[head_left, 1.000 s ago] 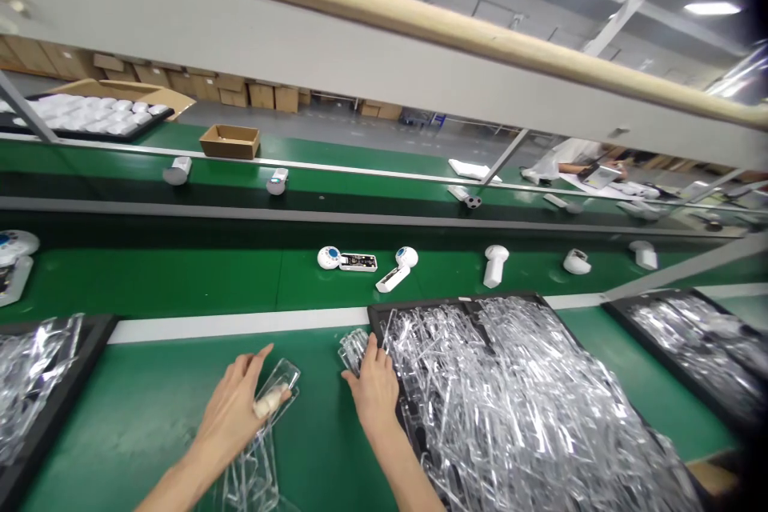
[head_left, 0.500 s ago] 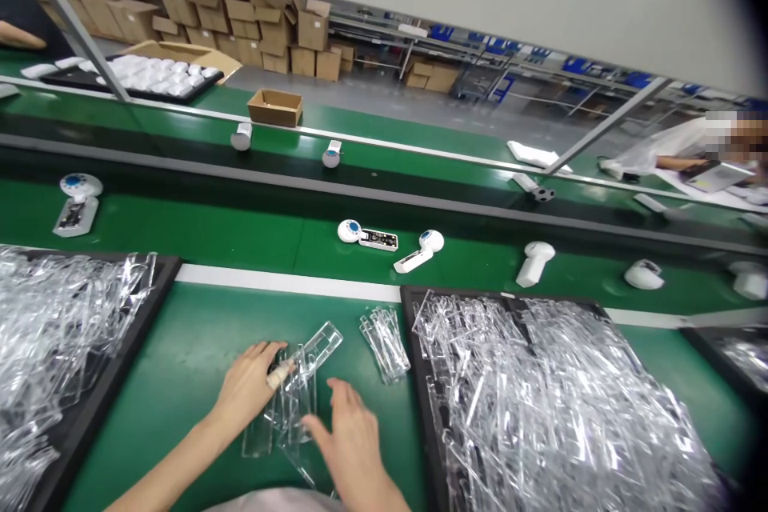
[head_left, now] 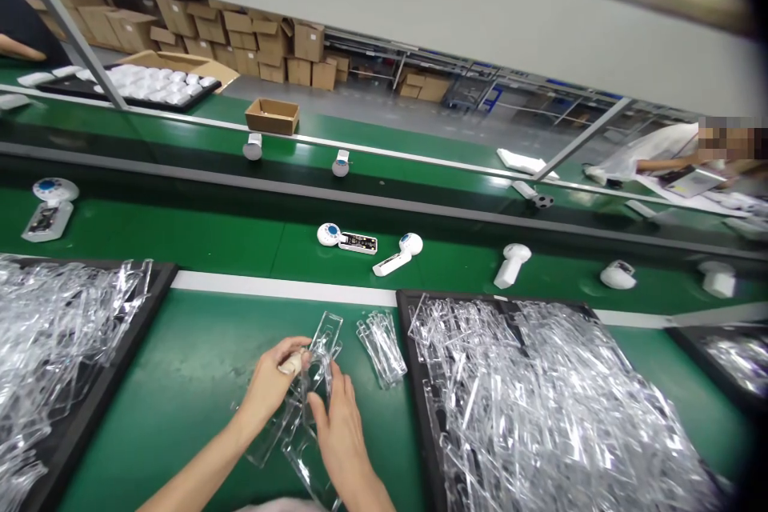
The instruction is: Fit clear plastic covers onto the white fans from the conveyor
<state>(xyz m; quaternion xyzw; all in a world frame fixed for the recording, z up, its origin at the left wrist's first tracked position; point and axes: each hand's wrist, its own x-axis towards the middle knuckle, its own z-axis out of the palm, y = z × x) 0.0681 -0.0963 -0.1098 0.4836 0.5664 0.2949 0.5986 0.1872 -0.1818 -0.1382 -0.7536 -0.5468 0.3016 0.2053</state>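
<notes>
Over the green bench, my left hand [head_left: 274,380] is closed, with thumb and fingers pinching clear plastic covers [head_left: 327,330]; a pale wrap circles one finger. My right hand [head_left: 343,432] presses in from the right, thumb and fingers curled about the same clear pieces. Exactly how many each hand grips cannot be made out. Below the hands, more loose transparent covers [head_left: 303,460] lie crossed on the bench. A small neat bundle of clear covers [head_left: 382,348] rests to the right of my hands.
Black trays heaped with clear pieces flank the bench, one left [head_left: 157,288] and one right [head_left: 414,384]. Beyond a white strip, a green conveyor [head_left: 180,236] carries white devices [head_left: 399,254]. A cardboard box [head_left: 272,117] stands behind. Other people are at the far left and far right.
My right hand has closed in on the clear covers beside my left hand. Both hands have lifted some pieces closer together. The devices on the near conveyor have shifted left.
</notes>
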